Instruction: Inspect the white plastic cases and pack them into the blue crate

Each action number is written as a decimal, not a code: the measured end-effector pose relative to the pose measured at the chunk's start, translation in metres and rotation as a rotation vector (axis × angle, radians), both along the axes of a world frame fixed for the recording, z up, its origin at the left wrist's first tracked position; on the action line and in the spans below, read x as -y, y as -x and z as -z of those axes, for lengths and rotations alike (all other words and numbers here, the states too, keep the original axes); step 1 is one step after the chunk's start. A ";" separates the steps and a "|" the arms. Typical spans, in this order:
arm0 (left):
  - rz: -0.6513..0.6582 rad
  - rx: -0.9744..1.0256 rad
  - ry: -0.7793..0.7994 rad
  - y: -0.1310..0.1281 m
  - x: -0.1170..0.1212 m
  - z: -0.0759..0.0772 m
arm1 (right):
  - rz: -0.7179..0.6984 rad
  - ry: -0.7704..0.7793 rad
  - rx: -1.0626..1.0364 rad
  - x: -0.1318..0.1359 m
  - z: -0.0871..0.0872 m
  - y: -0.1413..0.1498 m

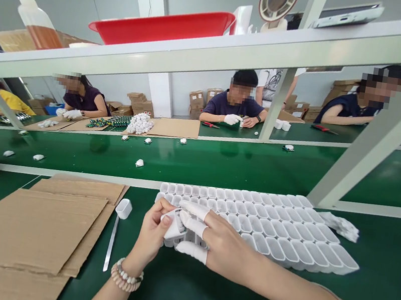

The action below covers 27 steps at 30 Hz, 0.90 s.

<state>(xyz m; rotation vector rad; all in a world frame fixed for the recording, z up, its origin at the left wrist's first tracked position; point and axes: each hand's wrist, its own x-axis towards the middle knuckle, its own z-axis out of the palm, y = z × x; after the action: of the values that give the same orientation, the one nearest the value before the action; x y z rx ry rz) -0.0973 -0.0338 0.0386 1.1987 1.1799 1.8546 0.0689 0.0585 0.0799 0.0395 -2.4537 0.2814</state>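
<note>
Between thumb and fingers, my left hand (pixel 155 226) grips a small white plastic housing (pixel 174 227). White finger cots cover several fingers of my right hand (pixel 206 229), which press on the housing from the right; what lies under those fingertips is hidden. Behind and beneath both hands stand rows of open white plastic cups (pixel 279 228), packed side by side. One loose white cup (pixel 123 208) lies left of my left hand, above a thin metal strip (pixel 111 243) on the green table.
Flat cardboard sheets (pixel 32 225) cover the left of the table. A green conveyor belt (pixel 198 162) carries scattered small white parts (pixel 139 163). A shelf (pixel 215 53) with a red tray (pixel 163 25) crosses overhead. Co-workers sit opposite. A crumpled white glove (pixel 340 226) lies at right.
</note>
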 end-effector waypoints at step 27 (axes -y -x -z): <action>-0.403 -1.114 0.809 0.121 0.044 -0.010 | 0.653 0.127 0.735 -0.189 0.010 0.131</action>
<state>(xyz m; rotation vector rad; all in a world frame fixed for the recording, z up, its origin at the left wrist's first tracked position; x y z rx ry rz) -0.2180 -0.0775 0.0485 1.5344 2.5699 0.5790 -0.0618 0.2476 0.0699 -1.0682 -2.9632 0.1699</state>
